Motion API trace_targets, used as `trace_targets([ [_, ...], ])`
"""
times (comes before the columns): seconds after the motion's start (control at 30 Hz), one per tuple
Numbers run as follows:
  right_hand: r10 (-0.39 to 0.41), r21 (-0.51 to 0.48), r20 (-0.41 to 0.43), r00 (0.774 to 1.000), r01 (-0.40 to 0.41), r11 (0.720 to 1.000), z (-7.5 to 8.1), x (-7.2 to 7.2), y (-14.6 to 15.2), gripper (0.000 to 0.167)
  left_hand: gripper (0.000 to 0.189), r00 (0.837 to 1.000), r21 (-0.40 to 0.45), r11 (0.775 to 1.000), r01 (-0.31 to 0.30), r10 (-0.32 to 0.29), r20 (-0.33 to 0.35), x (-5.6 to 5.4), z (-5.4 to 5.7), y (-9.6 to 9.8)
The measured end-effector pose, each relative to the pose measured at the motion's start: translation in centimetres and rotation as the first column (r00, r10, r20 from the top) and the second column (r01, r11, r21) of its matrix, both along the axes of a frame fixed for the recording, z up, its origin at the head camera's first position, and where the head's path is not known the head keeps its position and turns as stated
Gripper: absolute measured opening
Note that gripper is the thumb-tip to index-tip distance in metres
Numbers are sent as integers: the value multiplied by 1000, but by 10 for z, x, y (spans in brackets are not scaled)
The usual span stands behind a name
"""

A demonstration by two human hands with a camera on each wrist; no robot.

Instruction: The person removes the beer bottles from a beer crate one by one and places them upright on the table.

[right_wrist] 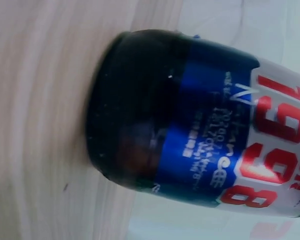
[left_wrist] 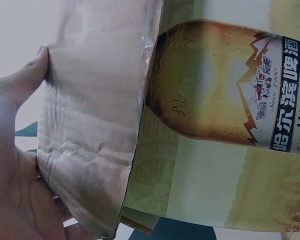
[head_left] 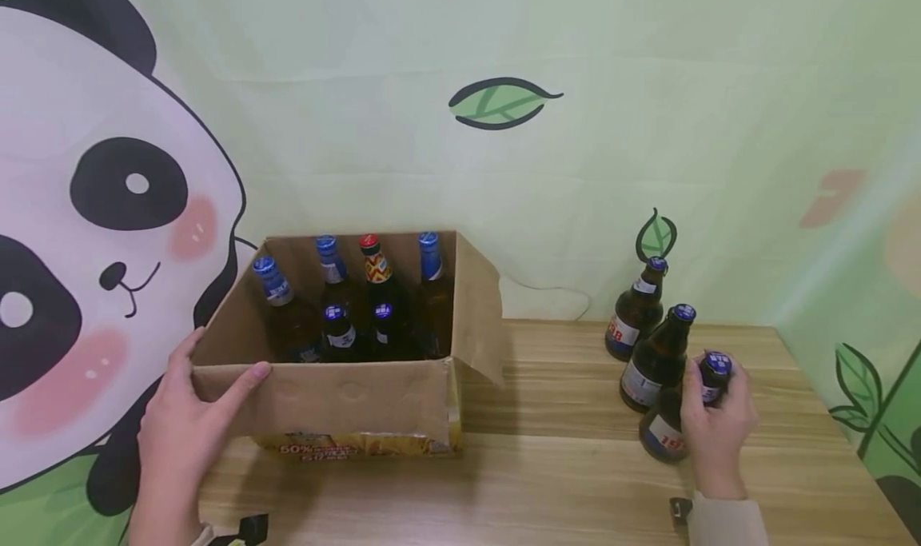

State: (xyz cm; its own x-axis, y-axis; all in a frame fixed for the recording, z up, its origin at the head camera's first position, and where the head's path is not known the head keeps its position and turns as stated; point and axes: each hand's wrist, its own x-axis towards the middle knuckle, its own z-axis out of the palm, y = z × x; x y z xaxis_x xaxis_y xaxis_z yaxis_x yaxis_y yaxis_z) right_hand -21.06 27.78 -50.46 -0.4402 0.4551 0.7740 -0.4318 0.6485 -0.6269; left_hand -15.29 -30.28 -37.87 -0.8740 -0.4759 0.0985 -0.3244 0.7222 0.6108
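Observation:
A cardboard box (head_left: 345,398) stands open on the left part of the table, with several beer bottles inside it. My left hand (head_left: 176,426) grips the flap at its near left corner, the thumb over the top edge and the fingers around the side. Blue caps top most of the boxed bottles; one bottle (head_left: 376,270) has a red cap. On the right, my right hand (head_left: 719,430) holds a dark beer bottle (right_wrist: 135,110) by its neck, just below the blue cap. Its label, with a red 1998, shows in the right wrist view.
Behind the held bottle, two more dark bottles, a middle one (head_left: 653,362) and a far one (head_left: 635,314), stand in a row on the wooden table (head_left: 554,466). The box's right flap (head_left: 478,306) sticks outward. A panda-printed cloth (head_left: 345,154) hangs behind the table.

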Motion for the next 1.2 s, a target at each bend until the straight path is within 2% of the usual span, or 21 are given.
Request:
trace_targets([
  [0.1, 26, -27, 51, 998, -24, 999, -1, 2, 1, 28, 109, 1000, -4, 1000, 3, -3, -7, 1, 0, -1],
  [0.23, 52, -33, 173, 983, -47, 998, 1, 10, 3, 28, 109, 1000, -5, 1000, 12, -12, -3, 2, 0, -1],
  [0.4, 50, -18, 348, 936, -47, 999, 5, 22, 6, 34, 109, 1000, -10, 1000, 10, -10, -17, 2, 1, -1],
  [0.5, 91, -52, 420, 903, -76, 996, 9, 25, 7, 40, 108, 1000, -12, 1000, 6, -7, -25, 2, 1, -1],
  [0.67, 169, -107, 473, 864, -134, 985, 11, 26, 11, 53, 109, 999, -8, 1000, 17, -18, -29, 2, 0, 0],
  [0.87, 209, -119, 503, 839, -172, 978, 11, 27, 17, 60, 110, 1000, -6, 1000, 13, -13, -19, 2, -2, 0],
  [1.03, 235, -175, 506, 830, -168, 970, 21, 28, 18, 59, 110, 1000, -9, 1000, 6, -6, -14, 1, -2, 0],
  [1.13, 252, -192, 463, 850, -182, 965, 32, 29, 18, 55, 110, 1000, -10, 1000, 7, -7, -12, 1, -1, 0],
  [1.2, 254, -172, 418, 872, -199, 965, 39, 28, 18, 52, 110, 1000, -11, 1000, 9, -9, -14, 1, -1, 0],
])
